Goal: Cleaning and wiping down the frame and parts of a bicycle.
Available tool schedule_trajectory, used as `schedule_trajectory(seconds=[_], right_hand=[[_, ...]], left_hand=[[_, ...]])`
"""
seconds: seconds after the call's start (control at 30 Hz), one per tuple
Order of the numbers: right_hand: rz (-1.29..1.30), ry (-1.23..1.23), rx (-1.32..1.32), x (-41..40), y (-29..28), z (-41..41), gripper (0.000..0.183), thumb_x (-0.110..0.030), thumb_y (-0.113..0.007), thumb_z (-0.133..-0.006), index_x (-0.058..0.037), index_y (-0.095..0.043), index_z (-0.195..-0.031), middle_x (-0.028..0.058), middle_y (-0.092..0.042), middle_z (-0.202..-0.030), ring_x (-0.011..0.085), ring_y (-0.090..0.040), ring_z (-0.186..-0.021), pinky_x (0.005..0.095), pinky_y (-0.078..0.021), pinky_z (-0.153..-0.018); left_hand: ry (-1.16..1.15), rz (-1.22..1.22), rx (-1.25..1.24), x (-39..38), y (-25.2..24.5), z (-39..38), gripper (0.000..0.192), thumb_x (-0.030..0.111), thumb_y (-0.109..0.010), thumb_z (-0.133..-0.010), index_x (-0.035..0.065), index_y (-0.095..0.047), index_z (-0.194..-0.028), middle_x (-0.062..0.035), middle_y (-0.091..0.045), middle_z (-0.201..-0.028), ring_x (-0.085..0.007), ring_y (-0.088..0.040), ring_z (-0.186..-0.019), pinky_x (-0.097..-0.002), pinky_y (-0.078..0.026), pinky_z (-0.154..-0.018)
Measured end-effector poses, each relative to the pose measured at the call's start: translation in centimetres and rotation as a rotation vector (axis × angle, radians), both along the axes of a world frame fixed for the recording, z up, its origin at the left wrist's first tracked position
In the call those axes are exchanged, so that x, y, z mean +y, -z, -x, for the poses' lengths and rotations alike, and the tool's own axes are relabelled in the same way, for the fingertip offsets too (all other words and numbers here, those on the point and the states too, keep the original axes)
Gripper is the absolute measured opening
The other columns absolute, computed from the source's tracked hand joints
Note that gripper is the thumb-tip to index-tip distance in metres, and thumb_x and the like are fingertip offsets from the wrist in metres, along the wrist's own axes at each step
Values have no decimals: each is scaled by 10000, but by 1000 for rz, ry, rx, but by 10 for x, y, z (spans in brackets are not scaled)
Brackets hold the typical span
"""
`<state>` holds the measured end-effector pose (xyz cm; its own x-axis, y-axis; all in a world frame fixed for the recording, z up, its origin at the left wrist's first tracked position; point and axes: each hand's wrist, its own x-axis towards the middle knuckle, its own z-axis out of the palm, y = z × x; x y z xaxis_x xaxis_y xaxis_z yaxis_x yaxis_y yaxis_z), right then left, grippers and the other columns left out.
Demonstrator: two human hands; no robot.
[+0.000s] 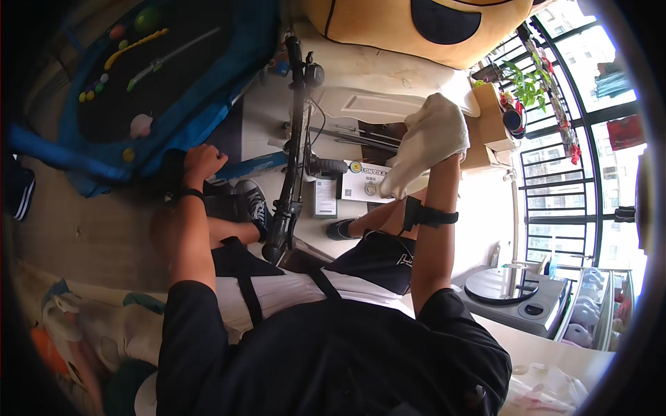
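Note:
A white cloth wraps my right hand, hiding the fingers, and its loose end hangs down to the left. Below the cloth lies a white printed box on the floor. My left hand is held in a loose fist beside a dark padded object, perhaps a saddle; whether it grips that object is unclear. Between my knees stands a black handlebar with levers and a bell-like round part. A small black tyre shows beside its stem.
A blue-rimmed trampoline at the left bears toy balls. A turntable-like device sits at the right, near a barred window. Cardboard boxes and a large yellow cushion are at the back. Metal rods lie beyond the wheel.

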<state>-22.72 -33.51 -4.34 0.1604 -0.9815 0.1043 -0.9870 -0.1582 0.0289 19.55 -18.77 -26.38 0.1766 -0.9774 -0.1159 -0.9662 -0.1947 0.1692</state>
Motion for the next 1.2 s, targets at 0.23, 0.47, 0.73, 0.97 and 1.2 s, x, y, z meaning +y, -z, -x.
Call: schedule_trajectory(seconds=[0.23,0.47,0.73,0.97,1.2], right_hand=[[116,-477,-525,-7,22,-5,209,-108,-613,-755,-45,-628,-954,102,-625,-869,233,-612,-798,309,-492,-754],[333,-651,680,1,26,-128,161,-264,-623,-713,-162,-582,-831,20,-526,-830,177,-472,-863,304,-352,-819],[121,-654,-405,-60,41,-191,308,-231,-721,-687,-13,-550,-822,101,-583,-801,285,-577,-919,388,-455,-804],[166,-544,-642,-69,88,-208,110,-109,-598,-755,1,-599,-759,218,-612,-760,383,-613,-765,454,-489,-681],[307,-706,-150,-59,86,-204,156,-158,-681,-735,-15,-621,-758,201,-564,-873,367,-549,-872,413,-467,-762]], left_hand=[[-24,-7,38,-13,-12,7,318,359,-588,-783,79,-711,-694,-149,-658,-755,-334,-633,-731,-445,-510,-670],[19,85,26,1,9,-9,374,413,-565,-783,80,-700,-680,-148,-660,-748,-338,-635,-742,-437,-505,-685],[-3,110,59,-8,-2,1,366,382,-566,-763,47,-680,-672,-179,-656,-745,-341,-643,-735,-441,-512,-686],[21,222,44,-14,12,-1,358,380,-605,-749,62,-637,-587,-174,-632,-675,-351,-628,-678,-455,-497,-620],[10,135,48,-5,5,-5,348,371,-579,-758,53,-667,-648,-174,-659,-748,-332,-643,-730,-435,-512,-679]])
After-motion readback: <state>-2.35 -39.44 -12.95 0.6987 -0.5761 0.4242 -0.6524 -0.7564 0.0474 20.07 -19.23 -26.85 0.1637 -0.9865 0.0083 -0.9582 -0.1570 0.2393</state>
